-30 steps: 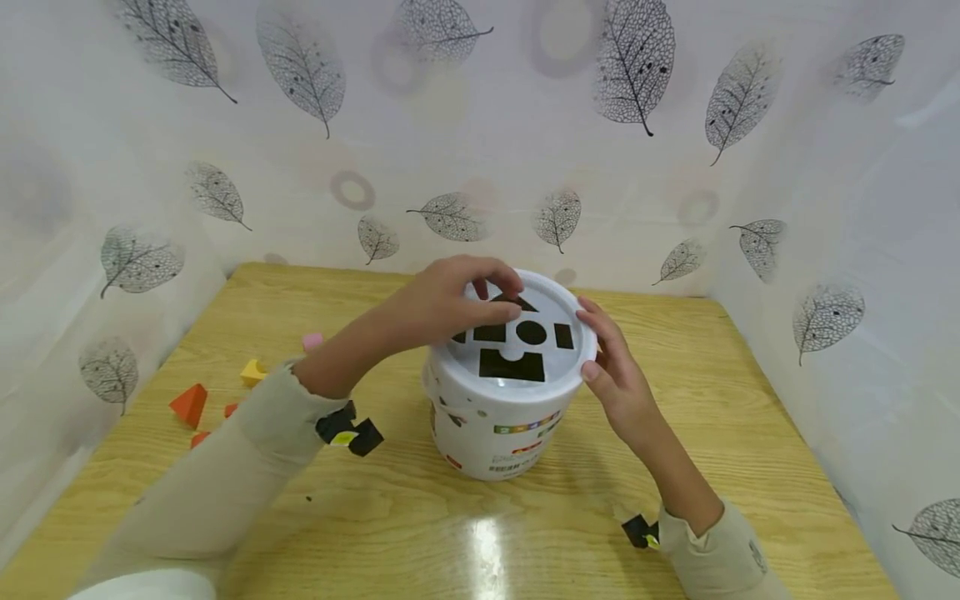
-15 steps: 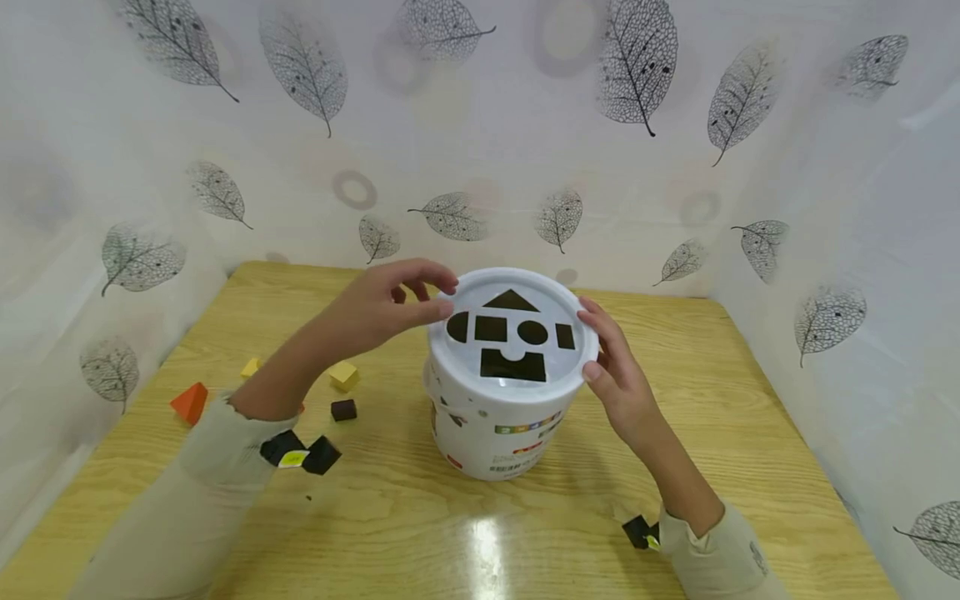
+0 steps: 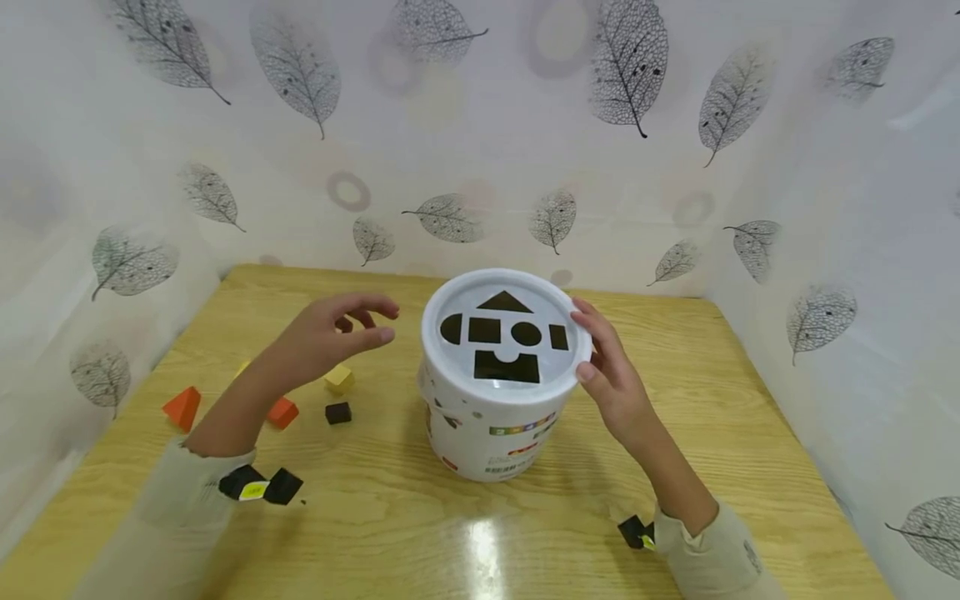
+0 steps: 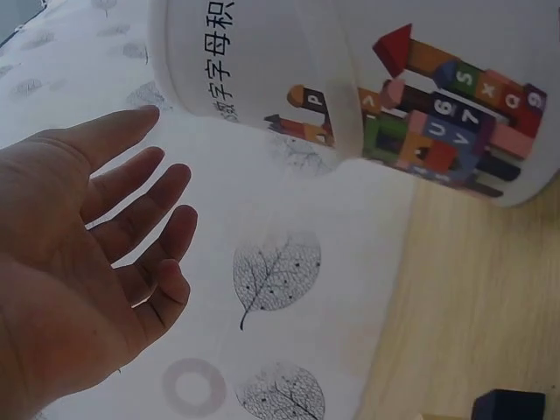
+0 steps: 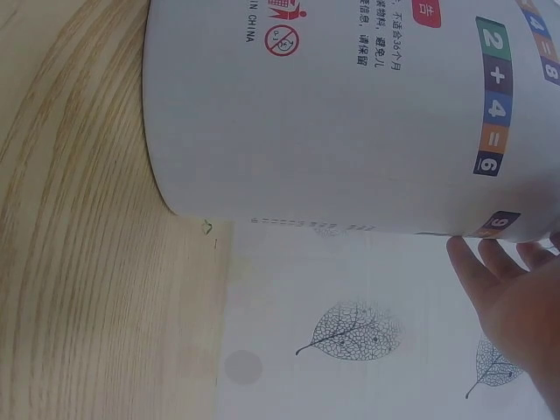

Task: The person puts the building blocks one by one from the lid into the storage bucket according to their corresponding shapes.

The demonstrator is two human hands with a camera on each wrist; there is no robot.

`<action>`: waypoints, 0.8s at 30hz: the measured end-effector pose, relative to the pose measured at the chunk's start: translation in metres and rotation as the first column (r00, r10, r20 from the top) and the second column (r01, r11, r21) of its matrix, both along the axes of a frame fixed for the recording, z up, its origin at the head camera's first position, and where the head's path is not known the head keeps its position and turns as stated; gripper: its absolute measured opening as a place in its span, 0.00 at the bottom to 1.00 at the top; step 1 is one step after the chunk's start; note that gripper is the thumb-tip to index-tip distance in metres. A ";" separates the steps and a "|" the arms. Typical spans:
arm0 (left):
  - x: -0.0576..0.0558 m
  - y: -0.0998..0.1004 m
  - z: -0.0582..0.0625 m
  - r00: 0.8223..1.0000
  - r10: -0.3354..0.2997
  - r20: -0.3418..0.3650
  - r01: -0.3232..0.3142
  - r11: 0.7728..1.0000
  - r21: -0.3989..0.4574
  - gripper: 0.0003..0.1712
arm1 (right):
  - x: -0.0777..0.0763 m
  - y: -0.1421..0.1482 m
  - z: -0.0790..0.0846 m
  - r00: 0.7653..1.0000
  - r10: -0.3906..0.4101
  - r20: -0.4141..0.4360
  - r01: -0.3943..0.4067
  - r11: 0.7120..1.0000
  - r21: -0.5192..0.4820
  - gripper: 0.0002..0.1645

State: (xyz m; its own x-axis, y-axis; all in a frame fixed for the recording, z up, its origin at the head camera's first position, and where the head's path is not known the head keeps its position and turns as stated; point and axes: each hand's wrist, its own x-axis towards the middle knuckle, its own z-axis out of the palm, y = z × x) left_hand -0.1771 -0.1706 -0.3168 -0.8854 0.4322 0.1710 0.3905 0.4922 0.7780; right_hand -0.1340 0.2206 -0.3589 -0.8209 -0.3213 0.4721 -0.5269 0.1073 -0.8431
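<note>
Currently: white bucket (image 3: 487, 433) upright on bench (image 3: 390, 542), lid (image 3: 506, 332) with shape cutouts on top.
Right grip (image 3: 617, 379) holds bucket by its rim (image 3: 517, 395); left grip (image 3: 333, 333) holds nothing, fingers relaxed, near bucket's left side. Dark block (image 3: 338, 412), yellow block (image 3: 340, 380), orange blocks (image 3: 282, 413) lie left of it.

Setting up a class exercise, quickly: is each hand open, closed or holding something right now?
Left hand: open, fingers relaxed, holding nothing.
Right hand: holding the white cylindrical plastic bucket at its top edge.
</note>
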 end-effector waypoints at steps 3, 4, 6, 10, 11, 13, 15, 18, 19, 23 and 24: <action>0.003 -0.009 -0.009 1.000 0.012 0.021 -0.012 1.000 -0.016 0.18 | 0.000 -0.001 0.000 1.000 0.002 0.005 -0.002 1.000 0.002 0.33; 0.005 -0.012 -0.012 0.999 0.018 0.029 -0.017 1.000 -0.023 0.18 | 0.000 -0.001 0.000 1.000 0.000 0.006 0.000 1.000 0.005 0.33; 0.006 -0.018 -0.018 0.999 0.036 0.042 -0.034 0.999 -0.038 0.19 | 0.000 -0.001 0.000 1.000 -0.002 0.004 0.002 1.000 0.008 0.33; 0.009 -0.032 -0.031 0.994 0.081 0.068 -0.076 0.994 -0.072 0.22 | 0.001 -0.001 0.000 1.000 -0.003 0.002 0.003 1.000 0.012 0.33; 0.009 -0.035 -0.034 0.993 0.092 0.071 -0.086 0.993 -0.081 0.22 | 0.000 -0.001 0.000 1.000 -0.003 0.001 0.003 1.000 0.012 0.33; 0.010 -0.042 -0.040 0.990 0.114 0.081 -0.106 0.990 -0.097 0.23 | 0.000 -0.001 0.000 1.000 -0.002 0.002 0.002 1.000 0.011 0.33; 0.011 -0.048 -0.044 0.988 0.127 0.088 -0.118 0.988 -0.105 0.23 | 0.001 -0.002 0.000 1.000 -0.001 0.006 0.001 1.000 0.012 0.33; 0.012 -0.055 -0.049 0.986 0.131 0.103 -0.119 0.987 -0.111 0.24 | 0.001 -0.002 0.000 1.000 0.000 0.008 0.000 1.000 0.009 0.33; 0.012 -0.057 -0.051 0.986 0.127 0.106 -0.115 0.987 -0.117 0.24 | 0.001 -0.002 0.000 1.000 0.001 0.006 -0.001 1.000 0.007 0.33; 0.009 -0.063 -0.060 0.982 0.110 0.152 -0.091 0.988 -0.125 0.26 | 0.001 -0.002 0.000 1.000 -0.001 -0.005 0.001 1.000 0.005 0.34; 0.008 -0.065 -0.063 0.980 0.107 0.165 -0.086 0.988 -0.126 0.26 | 0.001 -0.002 0.000 1.000 -0.003 -0.007 0.003 1.000 0.006 0.34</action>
